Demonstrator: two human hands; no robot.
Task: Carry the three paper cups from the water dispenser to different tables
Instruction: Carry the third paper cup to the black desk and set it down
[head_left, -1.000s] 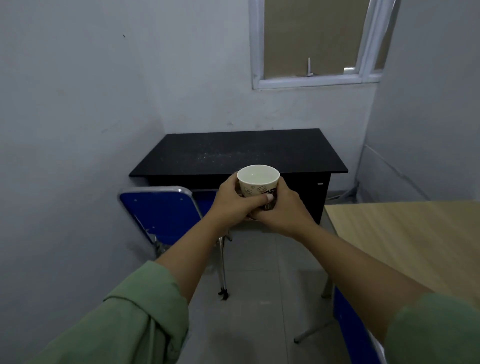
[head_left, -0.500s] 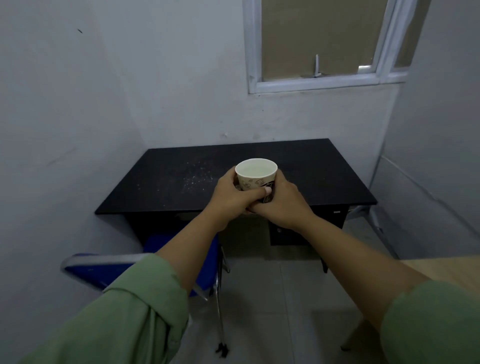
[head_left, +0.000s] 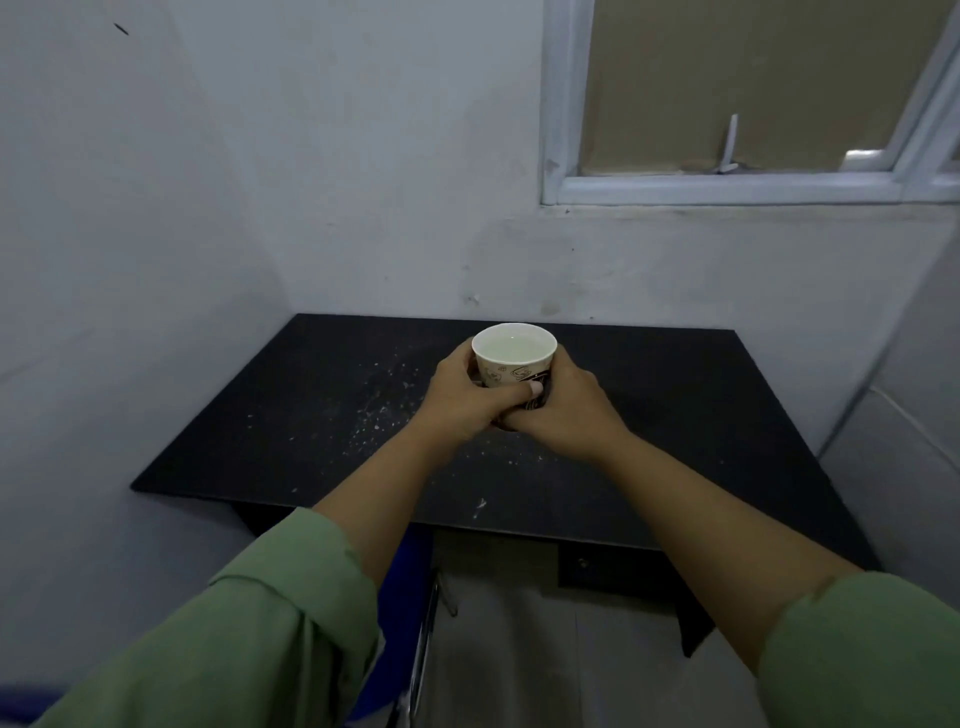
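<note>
You've got the paper cup (head_left: 513, 362) cradled upright over the black table (head_left: 727, 415), left hand (head_left: 470, 397) and right hand (head_left: 563, 410) both wrapped snugly round it, likely because it's nearly brimful and could slop.

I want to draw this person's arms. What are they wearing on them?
Both arms wear loose sage-green sleeves, left sleeve and right sleeve, pushed up so the forearms are bare. The left sleeve has a folded cuff with creases. The left hand and right hand are bare: no gloves, and no watch or rings that I can see. One fingernail on the left hand looks pale and neatly rounded.
</note>
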